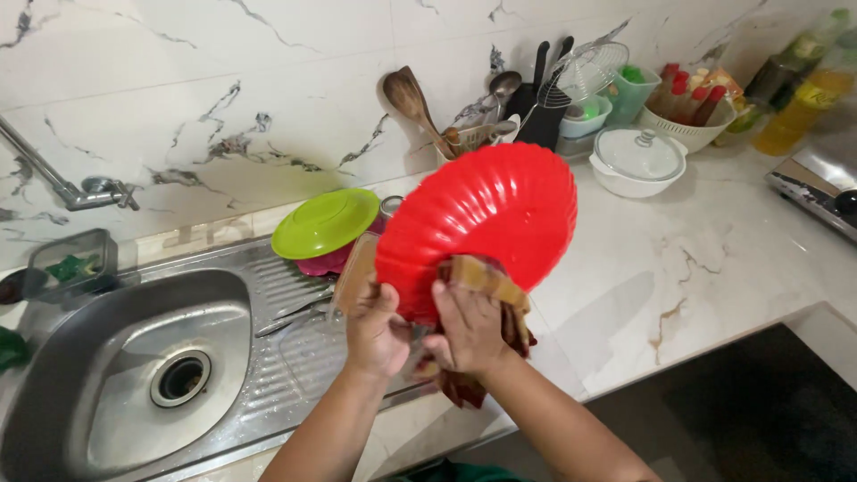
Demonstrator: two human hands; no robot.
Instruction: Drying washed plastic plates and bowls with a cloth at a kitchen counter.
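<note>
A large red ribbed plastic bowl (486, 214) is held up over the sink's draining board, its underside facing me. My left hand (375, 328) grips its lower left rim. My right hand (470, 328) presses a brown striped cloth (486, 286) against the bowl's lower part; the cloth hangs down below my wrist.
A steel sink (134, 357) lies at the left, with a wall tap (67, 187) above. A green plate (326, 221) leans on the board beside cutlery (299, 312). A utensil holder (464, 134), a lidded white dish (638, 161), containers and bottles (799, 98) line the back; a stove (817, 187) sits at the right.
</note>
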